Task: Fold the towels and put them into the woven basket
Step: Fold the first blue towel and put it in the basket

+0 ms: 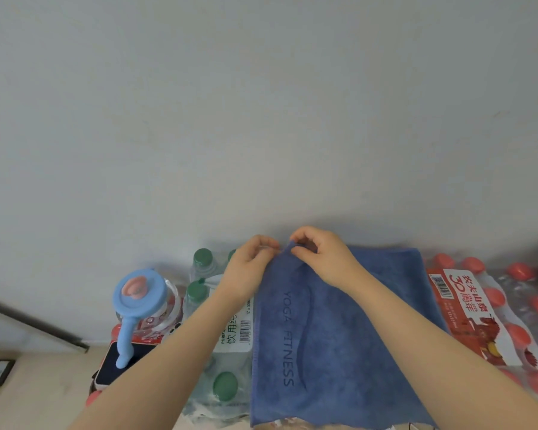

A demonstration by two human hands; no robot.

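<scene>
A blue towel (339, 330) printed "YOGA FITNESS" lies spread over packs of bottled water, its far edge near the wall. At its far left corner, my left hand (250, 265) pinches the towel's edge with curled fingers. My right hand (320, 257) pinches the same corner just beside it, thumb and fingers closed on a raised fold of cloth. Both forearms reach in from the bottom of the view. No woven basket is in view.
Shrink-wrapped water bottles with green caps (225, 384) sit under the towel's left side, red-capped packs (516, 305) on the right. A clear jug with a blue lid (139, 294) and a dark phone-like device (121, 364) stand at left. A plain wall (261, 103) rises behind.
</scene>
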